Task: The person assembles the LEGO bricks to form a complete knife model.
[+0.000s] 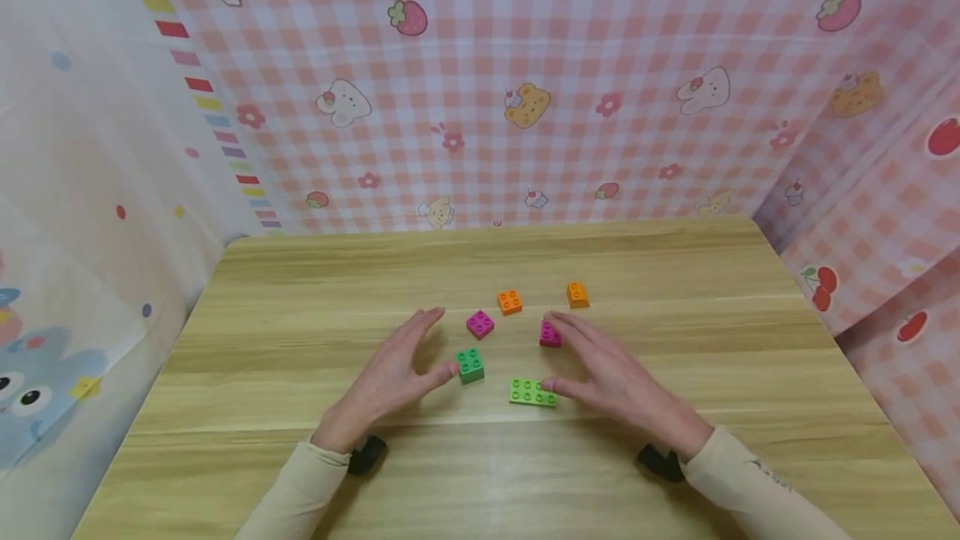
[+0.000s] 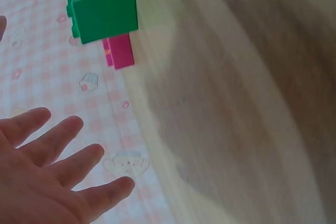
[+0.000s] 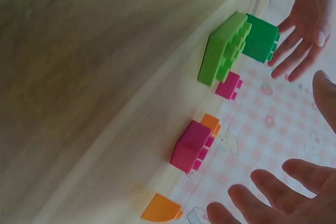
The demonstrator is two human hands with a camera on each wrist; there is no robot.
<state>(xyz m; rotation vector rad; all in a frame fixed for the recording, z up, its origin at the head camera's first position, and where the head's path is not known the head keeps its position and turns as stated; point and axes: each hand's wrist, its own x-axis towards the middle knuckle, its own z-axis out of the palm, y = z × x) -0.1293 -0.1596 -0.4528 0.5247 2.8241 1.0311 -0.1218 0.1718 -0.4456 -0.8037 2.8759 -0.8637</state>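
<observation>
Currently, the left hand (image 1: pixel 392 375) hovers beside a dark-green, blocky plastic brick (image 1: pixel 470 367) and the right hand (image 1: pixel 617 375) above a lime-green, rectangular plastic brick (image 1: pixel 527 395) and a magenta, studded plastic brick (image 1: pixel 551 338), each grip released, these 3 on a wood-grain surface (image 1: pixel 427 494). Lowered carelessly, the right hand could knock its 2 bricks, because it overhangs both. The pink gingham cloth (image 1: pixel 480 48) reads "luc", cut off; the cream fabric sleeve's (image 1: pixel 738 473) lettering is illegible.
</observation>
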